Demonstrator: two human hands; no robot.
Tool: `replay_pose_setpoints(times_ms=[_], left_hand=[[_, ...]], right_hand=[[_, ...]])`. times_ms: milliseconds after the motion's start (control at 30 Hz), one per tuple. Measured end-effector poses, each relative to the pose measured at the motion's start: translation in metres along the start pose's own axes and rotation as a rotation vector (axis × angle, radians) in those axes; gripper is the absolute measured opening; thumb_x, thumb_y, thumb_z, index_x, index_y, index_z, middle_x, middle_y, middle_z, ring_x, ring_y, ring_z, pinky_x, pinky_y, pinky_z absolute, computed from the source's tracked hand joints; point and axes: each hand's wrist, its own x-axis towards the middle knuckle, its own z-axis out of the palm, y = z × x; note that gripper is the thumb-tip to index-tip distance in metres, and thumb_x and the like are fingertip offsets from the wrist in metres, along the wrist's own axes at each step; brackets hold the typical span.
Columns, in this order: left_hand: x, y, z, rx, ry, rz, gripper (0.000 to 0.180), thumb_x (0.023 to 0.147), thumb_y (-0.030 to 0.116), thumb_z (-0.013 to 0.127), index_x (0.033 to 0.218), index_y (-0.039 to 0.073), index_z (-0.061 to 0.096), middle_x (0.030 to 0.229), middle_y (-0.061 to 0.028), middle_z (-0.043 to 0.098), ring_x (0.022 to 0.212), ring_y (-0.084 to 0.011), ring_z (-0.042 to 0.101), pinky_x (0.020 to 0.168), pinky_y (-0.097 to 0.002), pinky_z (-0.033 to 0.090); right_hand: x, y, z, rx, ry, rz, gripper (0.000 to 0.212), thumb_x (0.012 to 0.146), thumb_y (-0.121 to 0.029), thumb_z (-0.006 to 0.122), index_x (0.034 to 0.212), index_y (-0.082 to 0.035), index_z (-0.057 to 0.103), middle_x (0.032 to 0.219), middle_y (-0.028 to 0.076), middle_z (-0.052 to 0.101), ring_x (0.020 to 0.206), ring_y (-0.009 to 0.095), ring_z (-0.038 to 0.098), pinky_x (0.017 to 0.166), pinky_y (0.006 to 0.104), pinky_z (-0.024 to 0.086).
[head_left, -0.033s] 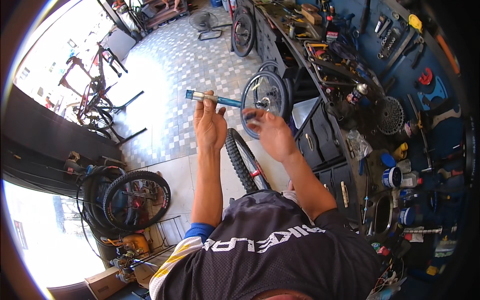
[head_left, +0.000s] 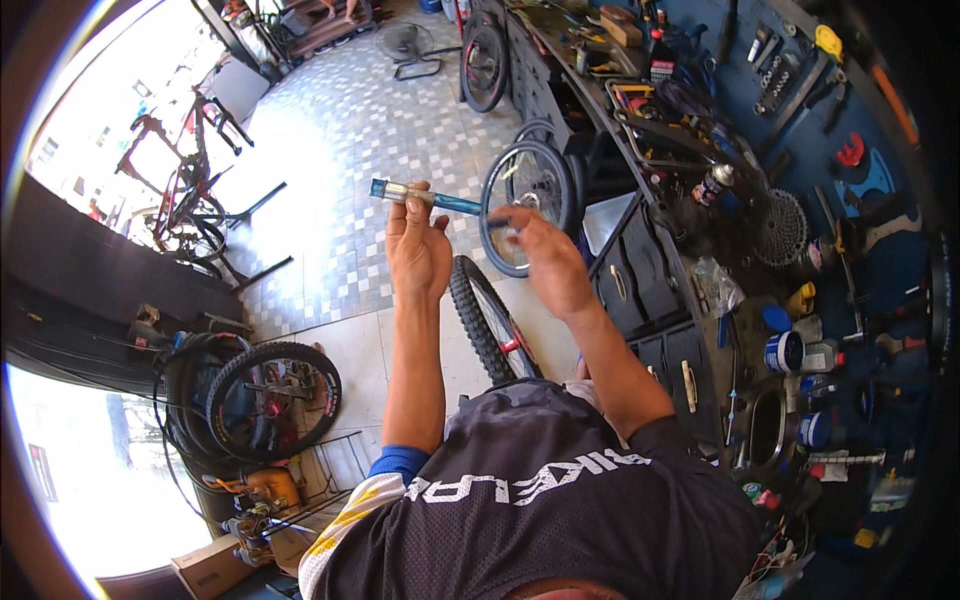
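My left hand (head_left: 418,250) is closed around a slim tube-shaped part (head_left: 398,191) held out in front of me, lying nearly level. It has a blue end at the left, a silver sleeve by the thumb, and a thin blue rod (head_left: 457,204) running out to the right. Its exact kind I cannot make out. My right hand (head_left: 548,262) is at the far right end of that rod, fingers curled toward it. Motion smears the fingertips, so whether they grip the rod is unclear. Below the hands, a knobby bicycle tire (head_left: 472,315) stands upright.
On the right runs a cluttered workbench (head_left: 690,260) with tools, jars and a cassette (head_left: 780,228); drawers (head_left: 650,265) line its front. Bicycle wheels (head_left: 525,205) lean against it. More wheels (head_left: 275,400) are stacked at left, and bicycles (head_left: 185,185) stand farther off by a bright opening.
My right hand has turned and shifted slightly, its fingers now higher near the rod's end. My left hand and the tube-shaped part look unmoved.
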Motion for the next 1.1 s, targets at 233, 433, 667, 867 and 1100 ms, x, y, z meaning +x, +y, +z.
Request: replay_pose_setpoints(times_ms=[233,433,667,867,1100], left_hand=[[0.001,-0.005,0.019,0.077,-0.036,0.105,0.018,0.107,0.011,0.064,0.126,0.01,0.064,0.116,-0.0002,0.071,0.102,-0.0088,0.067,0.081,-0.0227,0.05],[-0.001,-0.009,0.022,0.142,-0.064,0.093,0.021,0.107,0.017,0.065,0.126,0.01,0.065,0.117,-0.0003,0.07,0.107,-0.0083,0.063,0.081,-0.0233,0.044],[0.005,-0.033,0.025,0.146,-0.039,0.04,0.023,0.107,0.019,0.067,0.127,0.008,0.064,0.118,-0.0021,0.071,0.105,-0.0091,0.063,0.083,-0.0244,0.043],[0.0,-0.091,0.04,0.08,-0.07,-0.128,0.022,0.107,0.018,0.066,0.126,0.008,0.065,0.117,-0.0025,0.072,0.103,-0.008,0.064,0.081,-0.0232,0.046],[0.036,-0.102,-0.025,0.235,0.131,-0.176,0.021,0.107,0.028,0.066,0.125,0.017,0.064,0.114,0.0048,0.07,0.106,-0.0099,0.06,0.086,-0.0339,0.036]], right_hand=[[0.004,-0.018,0.014,-1.285,0.163,-0.541,0.067,0.084,-0.048,0.081,0.138,-0.013,0.067,0.146,0.022,0.045,0.143,0.043,0.037,0.116,0.0559,0.032],[-0.006,-0.024,0.002,-1.231,0.207,-0.496,0.074,0.083,-0.049,0.082,0.145,-0.012,0.063,0.148,0.022,0.044,0.142,0.044,0.036,0.119,0.0548,0.03],[-0.027,-0.01,-0.025,-1.375,0.266,-0.317,0.075,0.085,-0.046,0.081,0.149,-0.013,0.058,0.15,0.025,0.041,0.144,0.045,0.035,0.12,0.0568,0.029],[-0.041,-0.008,-0.037,-1.382,0.243,-0.264,0.088,0.086,-0.051,0.079,0.16,-0.016,0.046,0.156,0.024,0.039,0.143,0.044,0.037,0.119,0.0552,0.032],[-0.082,0.029,-0.16,-1.47,0.319,-0.01,0.077,0.089,-0.049,0.077,0.154,-0.015,0.055,0.148,0.024,0.049,0.131,0.044,0.051,0.111,0.0533,0.041]])
